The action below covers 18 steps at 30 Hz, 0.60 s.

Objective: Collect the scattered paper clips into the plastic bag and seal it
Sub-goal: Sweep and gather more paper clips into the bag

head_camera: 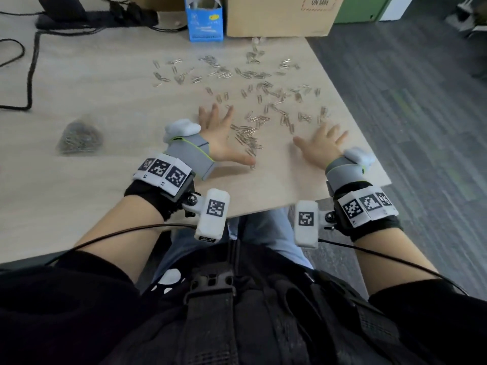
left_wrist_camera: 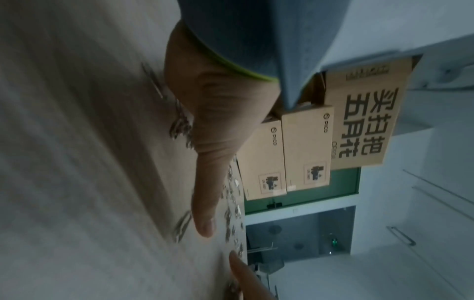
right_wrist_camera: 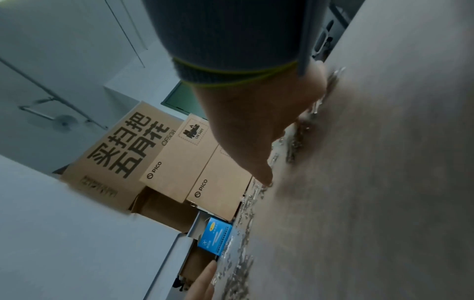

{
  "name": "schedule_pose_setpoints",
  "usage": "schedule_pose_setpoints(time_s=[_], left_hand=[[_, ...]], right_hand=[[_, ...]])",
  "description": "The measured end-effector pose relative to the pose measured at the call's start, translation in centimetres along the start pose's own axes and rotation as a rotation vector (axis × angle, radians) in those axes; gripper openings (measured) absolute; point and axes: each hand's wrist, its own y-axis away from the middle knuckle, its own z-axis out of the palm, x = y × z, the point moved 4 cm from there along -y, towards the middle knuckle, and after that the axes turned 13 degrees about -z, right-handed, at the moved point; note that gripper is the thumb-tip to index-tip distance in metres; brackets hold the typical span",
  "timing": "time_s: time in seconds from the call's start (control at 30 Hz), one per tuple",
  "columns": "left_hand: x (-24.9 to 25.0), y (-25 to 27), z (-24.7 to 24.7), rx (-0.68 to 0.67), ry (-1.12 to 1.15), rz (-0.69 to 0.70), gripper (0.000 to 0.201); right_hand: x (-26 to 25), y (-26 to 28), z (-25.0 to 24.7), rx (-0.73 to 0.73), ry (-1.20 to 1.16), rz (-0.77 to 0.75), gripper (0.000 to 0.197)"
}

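Note:
Silver paper clips (head_camera: 253, 90) lie scattered over the light wooden table (head_camera: 110, 83), thickest in a small heap (head_camera: 247, 139) between my hands. A clear plastic bag (head_camera: 79, 138) holding a dark mass of clips sits at the left, apart from both hands. My left hand (head_camera: 221, 135) lies flat with fingers spread, its thumb (left_wrist_camera: 205, 203) stretched along the table beside the heap. My right hand (head_camera: 320, 146) is also flat and spread near the table's right edge, with clips (right_wrist_camera: 295, 148) just beyond its thumb (right_wrist_camera: 256, 162).
A blue carton (head_camera: 205, 21) and a cardboard box (head_camera: 279, 15) stand at the table's far edge. Black cables (head_camera: 29, 69) run along the far left. The right table edge (head_camera: 350, 106) drops to grey carpet close to my right hand.

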Motion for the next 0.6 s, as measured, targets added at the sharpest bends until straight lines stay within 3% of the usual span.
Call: schedule_pose_setpoints(time_s=[0.1, 0.3, 0.6], left_hand=[[0.7, -0.4, 1.7, 0.004, -0.049, -0.018, 0.131], [1.7, -1.5, 1.9, 0.053, -0.137, 0.005, 0.111], [2.6, -4.0, 0.5, 0.080, -0.186, 0.051, 0.102]], right_hand=[[0.5, 0.6, 0.8, -0.050, 0.079, -0.028, 0.092], [-1.1, -0.2, 1.3, -0.113, 0.171, -0.151, 0.091], [-5.3, -2.9, 2.2, -0.152, 0.180, -0.283, 0.081]])
